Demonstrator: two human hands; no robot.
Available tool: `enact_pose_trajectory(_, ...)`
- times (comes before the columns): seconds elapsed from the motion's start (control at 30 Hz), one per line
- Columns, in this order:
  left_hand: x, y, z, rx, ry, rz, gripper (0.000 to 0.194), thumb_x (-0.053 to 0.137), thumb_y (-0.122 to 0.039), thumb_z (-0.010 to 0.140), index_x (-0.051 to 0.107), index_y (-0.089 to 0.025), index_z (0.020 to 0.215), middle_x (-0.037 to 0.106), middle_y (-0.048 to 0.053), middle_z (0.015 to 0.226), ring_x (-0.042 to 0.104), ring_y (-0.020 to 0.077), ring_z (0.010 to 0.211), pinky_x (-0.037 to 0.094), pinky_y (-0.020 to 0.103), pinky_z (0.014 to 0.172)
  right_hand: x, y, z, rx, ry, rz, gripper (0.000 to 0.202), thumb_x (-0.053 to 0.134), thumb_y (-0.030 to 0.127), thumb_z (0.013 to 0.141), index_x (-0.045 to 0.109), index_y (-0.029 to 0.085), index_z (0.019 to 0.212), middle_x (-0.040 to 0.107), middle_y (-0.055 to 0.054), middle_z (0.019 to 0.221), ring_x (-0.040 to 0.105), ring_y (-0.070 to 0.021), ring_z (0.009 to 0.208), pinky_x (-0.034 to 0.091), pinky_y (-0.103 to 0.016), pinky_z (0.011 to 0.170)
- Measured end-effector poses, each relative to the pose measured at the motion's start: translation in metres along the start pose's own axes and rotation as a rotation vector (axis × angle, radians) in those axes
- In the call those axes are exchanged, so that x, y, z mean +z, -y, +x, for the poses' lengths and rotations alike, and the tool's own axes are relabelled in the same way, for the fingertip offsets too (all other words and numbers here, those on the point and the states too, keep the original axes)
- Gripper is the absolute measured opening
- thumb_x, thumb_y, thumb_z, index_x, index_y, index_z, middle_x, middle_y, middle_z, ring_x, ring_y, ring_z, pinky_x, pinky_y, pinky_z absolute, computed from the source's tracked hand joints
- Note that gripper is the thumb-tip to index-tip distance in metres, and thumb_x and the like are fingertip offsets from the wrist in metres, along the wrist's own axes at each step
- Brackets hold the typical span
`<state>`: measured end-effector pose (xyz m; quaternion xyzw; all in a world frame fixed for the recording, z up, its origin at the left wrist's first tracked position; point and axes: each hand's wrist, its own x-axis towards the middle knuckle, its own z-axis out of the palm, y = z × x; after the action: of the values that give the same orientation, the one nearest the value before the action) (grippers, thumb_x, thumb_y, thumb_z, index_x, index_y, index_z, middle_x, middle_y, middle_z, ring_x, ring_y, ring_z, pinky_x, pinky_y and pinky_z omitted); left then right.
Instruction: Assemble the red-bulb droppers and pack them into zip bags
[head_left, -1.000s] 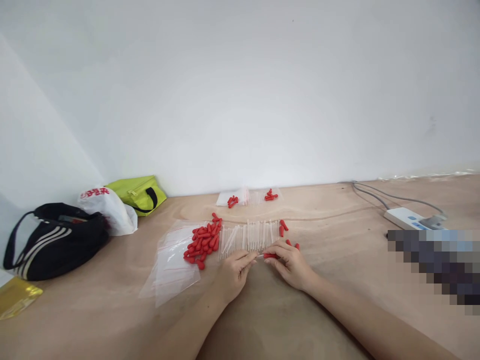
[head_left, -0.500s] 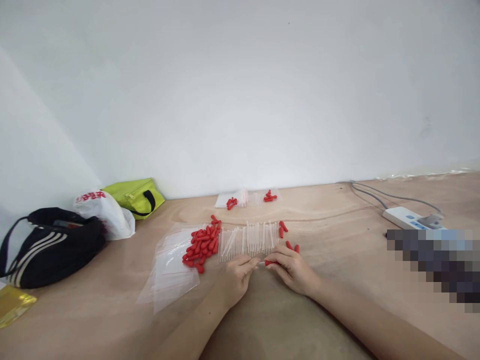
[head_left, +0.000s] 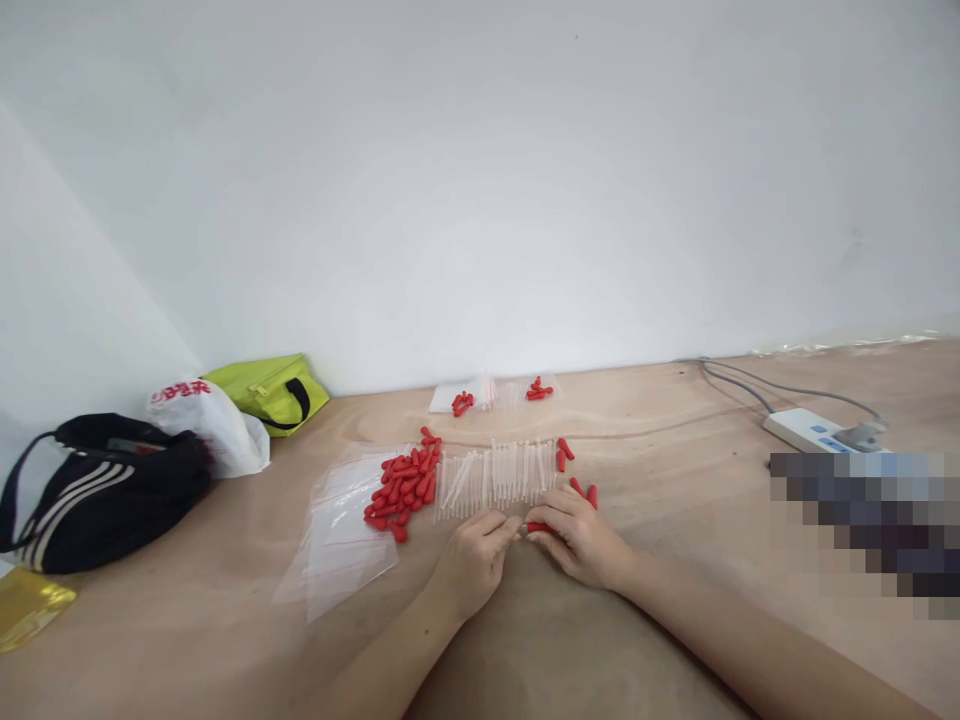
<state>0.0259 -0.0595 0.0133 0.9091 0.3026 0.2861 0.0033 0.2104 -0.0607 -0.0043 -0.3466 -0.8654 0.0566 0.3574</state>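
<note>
My right hand [head_left: 581, 540] is closed around a red rubber bulb [head_left: 535, 527], whose end shows at the fingertips. Pinched in my left hand [head_left: 472, 563] is a thin clear dropper tube [head_left: 523, 530], mostly hidden by the fingers. Tube and bulb meet end to end between the two hands; how deep the tube sits I cannot tell. Just beyond the hands lies a row of clear dropper tubes [head_left: 499, 475]. A heap of red rubber bulbs [head_left: 405, 487] is left of the row, and several loose red bulbs [head_left: 578, 487] are beside my right hand.
Clear zip bags [head_left: 345, 555] lie flat on the wooden table [head_left: 225, 620]. Near the wall are small groups of bulbs [head_left: 463, 403] and tubes [head_left: 511, 396]. Black [head_left: 112, 500], white [head_left: 214, 425] and lime-green bags [head_left: 262, 390] stand left. A power strip [head_left: 810, 430] is right.
The hands have come slightly closer together, and less clear tube shows between the left fingertips and the red bulb. The things lying on the table have not moved.
</note>
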Motion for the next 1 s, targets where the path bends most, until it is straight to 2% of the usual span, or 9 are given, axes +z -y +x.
enact_pose_trajectory(0.2, 0.0, -0.001, 0.002, -0.004, 0.011, -0.011, 0.031, 0.03, -0.017, 0.089, 0.061, -0.016, 0.09, 0.061, 0.004, 0.069, 0.058, 0.0156, 0.065, 0.049, 0.025, 0.057, 0.0, 0.0, 0.003, 0.004, 0.033, -0.013, 0.012, 0.045, 0.02, 0.083, 0.056, 0.017, 0.082, 0.057, -0.003, 0.074, 0.049, -0.0144, 0.07, 0.035, -0.028, 0.066)
enact_pose_trajectory(0.4, -0.004, 0.005, 0.003, -0.087, -0.035, -0.026, 0.026, 0.036, -0.027, 0.09, 0.06, -0.019, 0.098, 0.064, 0.005, 0.083, 0.06, 0.0164, 0.076, 0.05, 0.028, 0.068, -0.006, -0.005, 0.004, 0.079, -0.02, 0.106, 0.012, 0.047, 0.02, 0.082, 0.058, 0.019, 0.088, 0.06, -0.004, 0.078, 0.052, -0.0163, 0.075, 0.037, -0.032, 0.073)
enact_pose_trajectory(0.57, -0.005, 0.012, 0.0, -0.124, -0.067, 0.006, 0.029, 0.036, -0.03, 0.09, 0.061, -0.019, 0.08, 0.063, 0.002, 0.069, 0.058, 0.015, 0.065, 0.047, 0.026, 0.06, -0.007, -0.005, 0.007, 0.319, -0.156, 0.479, 0.009, 0.055, 0.028, 0.078, 0.057, 0.02, 0.083, 0.06, -0.002, 0.076, 0.054, -0.0145, 0.073, 0.042, -0.028, 0.069)
enact_pose_trajectory(0.67, -0.002, 0.012, 0.001, -0.099, -0.12, 0.013, 0.03, 0.037, -0.03, 0.09, 0.061, -0.018, 0.078, 0.063, 0.002, 0.066, 0.058, 0.0147, 0.062, 0.046, 0.026, 0.059, 0.001, 0.002, 0.012, 0.478, -0.278, 0.779, 0.021, 0.059, 0.037, 0.074, 0.051, 0.02, 0.085, 0.057, 0.0, 0.073, 0.054, -0.0127, 0.067, 0.043, -0.026, 0.063)
enact_pose_trajectory(0.73, 0.0, 0.011, 0.002, -0.082, -0.14, -0.001, 0.03, 0.037, -0.03, 0.09, 0.062, -0.018, 0.079, 0.063, 0.002, 0.064, 0.057, 0.0143, 0.06, 0.045, 0.026, 0.058, 0.007, 0.007, 0.016, 0.521, -0.314, 0.89, 0.026, 0.059, 0.041, 0.072, 0.049, 0.02, 0.086, 0.055, 0.001, 0.072, 0.053, -0.0121, 0.066, 0.043, -0.025, 0.062)
enact_pose_trajectory(0.8, 0.0, 0.009, 0.003, -0.083, -0.141, -0.014, 0.029, 0.038, -0.031, 0.089, 0.062, -0.018, 0.082, 0.063, 0.002, 0.065, 0.057, 0.0147, 0.061, 0.045, 0.026, 0.06, 0.007, 0.007, 0.02, 0.537, -0.328, 0.89, 0.029, 0.058, 0.044, 0.072, 0.05, 0.02, 0.086, 0.055, 0.0, 0.071, 0.053, -0.012, 0.065, 0.043, -0.025, 0.062)
enact_pose_trajectory(0.87, -0.002, 0.009, 0.003, -0.115, -0.147, 0.001, 0.027, 0.039, -0.032, 0.088, 0.062, -0.018, 0.087, 0.064, 0.003, 0.07, 0.057, 0.0163, 0.068, 0.045, 0.029, 0.065, -0.002, -0.002, 0.023, 0.546, -0.364, 0.81, 0.032, 0.053, 0.046, 0.074, 0.05, 0.019, 0.091, 0.055, 0.0, 0.069, 0.053, -0.0126, 0.064, 0.043, -0.025, 0.06)
enact_pose_trajectory(0.93, -0.004, 0.011, 0.003, -0.185, -0.167, 0.066, 0.023, 0.043, -0.031, 0.086, 0.062, -0.019, 0.089, 0.065, 0.005, 0.078, 0.057, 0.0187, 0.076, 0.043, 0.033, 0.072, -0.02, -0.019, 0.026, 0.551, -0.42, 0.663, 0.035, 0.045, 0.048, 0.077, 0.05, 0.019, 0.097, 0.055, 0.0, 0.069, 0.052, -0.0134, 0.064, 0.042, -0.025, 0.058)
enact_pose_trajectory(1.0, -0.005, 0.014, 0.003, -0.27, -0.185, 0.16, 0.018, 0.048, -0.029, 0.082, 0.062, -0.02, 0.09, 0.064, 0.005, 0.084, 0.055, 0.0208, 0.082, 0.041, 0.036, 0.076, -0.041, -0.042, 0.025, 0.573, -0.438, 0.454, 0.033, 0.041, 0.045, 0.079, 0.053, 0.018, 0.095, 0.054, 0.0, 0.065, 0.051, -0.0138, 0.061, 0.04, -0.025, 0.056)
